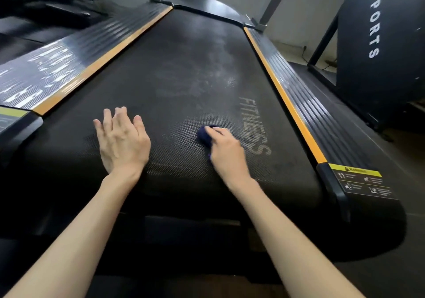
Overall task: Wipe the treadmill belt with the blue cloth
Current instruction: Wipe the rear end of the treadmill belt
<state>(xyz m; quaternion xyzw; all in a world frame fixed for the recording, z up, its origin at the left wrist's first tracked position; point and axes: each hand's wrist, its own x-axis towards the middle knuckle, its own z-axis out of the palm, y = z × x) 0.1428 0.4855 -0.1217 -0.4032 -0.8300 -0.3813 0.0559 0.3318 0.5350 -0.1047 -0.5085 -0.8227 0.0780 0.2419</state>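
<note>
Head view: a person is leaning over the rear end of a treadmill, both bare forearms reaching up from the bottom of the frame. The left hand is lying flat on the treadmill belt at centre left, fingers straight and slightly spread, holding nothing. The right hand is sitting at centre, just right of the left one, fingers curled over a bunched blue cloth and pressing it onto the belt; only the cloth's upper left part is showing past the knuckles. The cloth is lying just left of the grey FITNESS lettering printed on the belt. A pale dusty patch is showing on the belt higher up, toward the top centre. Orange-edged side rails are running along both sides, the left rail and the right rail. A yellow warning sticker is sitting on the rail end at lower right. A dark rounded cover marked SPORTS is standing at upper right.
</note>
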